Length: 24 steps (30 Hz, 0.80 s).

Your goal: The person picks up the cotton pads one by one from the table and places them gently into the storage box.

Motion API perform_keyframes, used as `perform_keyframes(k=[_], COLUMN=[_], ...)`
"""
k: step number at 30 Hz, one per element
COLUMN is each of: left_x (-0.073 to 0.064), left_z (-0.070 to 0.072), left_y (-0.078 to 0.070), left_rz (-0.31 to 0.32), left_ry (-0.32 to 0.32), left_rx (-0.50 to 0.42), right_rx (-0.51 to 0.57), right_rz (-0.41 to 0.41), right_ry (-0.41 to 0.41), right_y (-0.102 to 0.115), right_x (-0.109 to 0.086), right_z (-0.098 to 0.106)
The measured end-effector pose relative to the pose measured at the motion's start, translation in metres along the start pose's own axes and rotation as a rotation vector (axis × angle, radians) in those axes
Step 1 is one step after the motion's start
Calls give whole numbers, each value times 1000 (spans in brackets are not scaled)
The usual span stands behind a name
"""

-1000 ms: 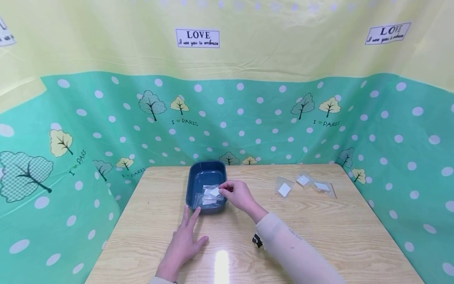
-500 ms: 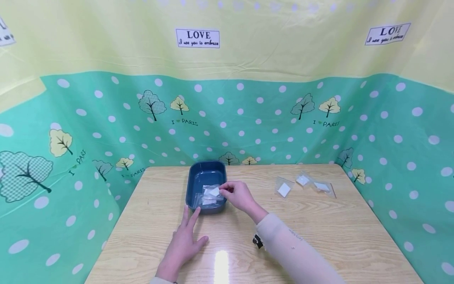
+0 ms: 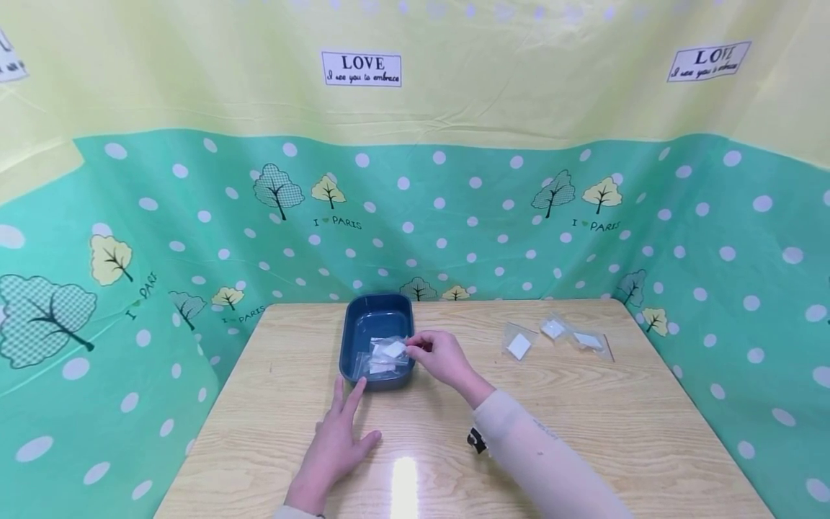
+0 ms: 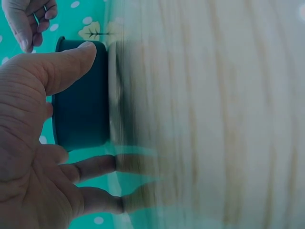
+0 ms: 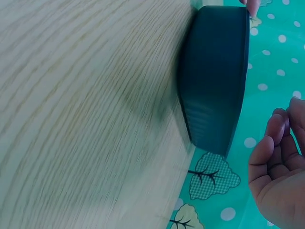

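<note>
While clear bags [image 3: 384,366] lie in the blue bin [image 3: 377,324], the right hand [image 3: 442,358] curls at its rim, though whether it pinches one is unclear; the left hand [image 3: 333,448], fingers apart, touches the desk [image 3: 603,411] beside the bin's near end.

A pale wood-grained table [image 3: 635,440], with a bright streak of light [image 3: 405,486] shining near its middle close edge, is enclosed left, far and right by a fabric backdrop [image 3: 447,184], yellow above and dotted green below, printed with trees [image 3: 278,192] and LOVE labels [image 3: 362,69].
</note>
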<state>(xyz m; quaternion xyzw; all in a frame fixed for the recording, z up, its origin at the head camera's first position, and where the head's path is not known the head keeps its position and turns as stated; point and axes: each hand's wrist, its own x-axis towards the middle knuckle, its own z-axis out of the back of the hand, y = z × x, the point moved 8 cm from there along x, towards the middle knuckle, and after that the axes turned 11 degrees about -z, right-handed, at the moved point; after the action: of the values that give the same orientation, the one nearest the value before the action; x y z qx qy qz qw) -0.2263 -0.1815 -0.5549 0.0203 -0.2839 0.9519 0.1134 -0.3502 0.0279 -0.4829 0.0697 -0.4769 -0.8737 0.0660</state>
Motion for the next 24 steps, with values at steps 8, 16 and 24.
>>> perform_keyframes(k=[8, 16, 24], left_x=[1, 2, 1], left_z=[2, -1, -1], left_y=[-2, -1, -1], left_rz=[-27, -23, -8], left_ry=[-19, -17, -7], left_rx=[19, 53, 41], right_rx=[-44, -97, -170], right_rz=[10, -51, -85], right_ry=[-39, -93, -170], right_y=[-12, -44, -86], right_x=[-4, -6, -15], right_z=[20, 60, 119])
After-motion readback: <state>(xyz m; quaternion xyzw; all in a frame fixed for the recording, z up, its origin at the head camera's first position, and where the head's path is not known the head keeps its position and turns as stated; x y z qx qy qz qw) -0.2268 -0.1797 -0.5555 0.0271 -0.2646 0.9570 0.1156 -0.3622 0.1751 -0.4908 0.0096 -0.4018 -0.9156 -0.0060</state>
